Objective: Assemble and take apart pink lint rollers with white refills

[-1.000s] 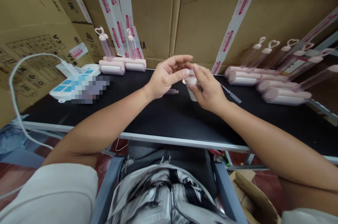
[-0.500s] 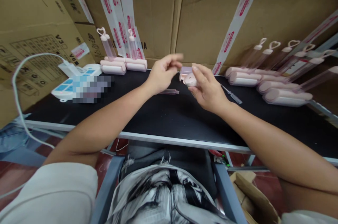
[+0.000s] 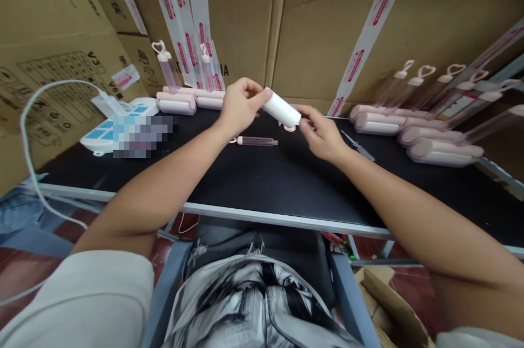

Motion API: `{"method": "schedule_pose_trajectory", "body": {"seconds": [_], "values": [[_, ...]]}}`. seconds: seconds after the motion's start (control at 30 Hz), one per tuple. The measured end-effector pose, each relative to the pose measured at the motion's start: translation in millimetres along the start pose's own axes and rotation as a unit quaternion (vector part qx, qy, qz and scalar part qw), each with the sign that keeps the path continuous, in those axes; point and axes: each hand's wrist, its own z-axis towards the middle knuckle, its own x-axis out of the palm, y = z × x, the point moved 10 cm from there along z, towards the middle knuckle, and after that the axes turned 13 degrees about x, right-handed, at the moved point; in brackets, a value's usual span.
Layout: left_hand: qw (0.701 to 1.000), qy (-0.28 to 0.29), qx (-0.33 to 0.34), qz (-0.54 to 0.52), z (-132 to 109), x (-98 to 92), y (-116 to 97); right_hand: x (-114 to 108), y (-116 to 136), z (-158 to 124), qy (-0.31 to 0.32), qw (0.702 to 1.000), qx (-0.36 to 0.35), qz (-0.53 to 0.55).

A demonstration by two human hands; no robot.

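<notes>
A white tube [image 3: 282, 108] hangs tilted above the dark surface [image 3: 262, 189], between both hands. The left hand [image 3: 241, 105] has its grip closed round the upper end; the right hand [image 3: 323, 132] has a narrow grip on the lower end. The tube looks light, stiff and perhaps slippery, probably plastic; its round sides near either end seem the surest hold. The left carton [image 3: 49, 9] reads "V3" and "V6" beside Chinese characters; the tape's [image 3: 364, 47] red print is too small to read.
</notes>
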Motion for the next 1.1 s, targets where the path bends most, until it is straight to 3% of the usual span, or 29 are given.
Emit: {"method": "schedule_pose_trajectory", "body": {"seconds": [0.1, 0.2, 0.4, 0.57, 0.63, 0.73, 0.83, 0.97, 1.1], "values": [[0.999, -0.035, -0.033, -0.002, 9.8, -13.8, 12.0, 27.5, -14.1, 2.0, 0.09, 0.993, 0.012, -0.08], [0.998, -0.036, -0.06, -0.004, 11.0, -15.4, 20.9, 46.4, -22.9, -1.6, 0.151, 0.98, 0.026, -0.128], [0.996, -0.031, -0.077, -0.019, 7.2, -12.7, 23.7, 34.9, -20.6, -1.5, 0.1, 0.975, 0.024, -0.197], [0.995, -0.016, -0.091, -0.042, 3.9, -7.3, 24.1, 39.8, -26.1, -6.1, 0.16, 0.96, 0.06, -0.222], [0.994, -0.013, -0.099, -0.055, 2.8, -5.9, 25.2, 34.3, -25.3, -6.7, 0.144, 0.962, 0.075, -0.221], [0.992, -0.016, -0.108, -0.07, 2.2, -6.2, 27.6, 16.0, -16.5, -4.5, 0.064, 0.981, 0.072, -0.167], [0.991, -0.017, -0.11, -0.075, 2.4, -6.9, 29.6, -6.4, -17.2, -2.3, -0.028, 0.994, 0.1, -0.033], [0.99, -0.009, -0.119, -0.081, 0.7, -3.9, 32.5, -20.3, -27.8, -3.0, -0.079, 0.959, 0.155, 0.223], [0.987, -0.002, -0.135, -0.091, -4.2, 1.4, 34.6, -30.1, -14.7, -5.3, -0.098, 0.935, 0.13, 0.314]]}}
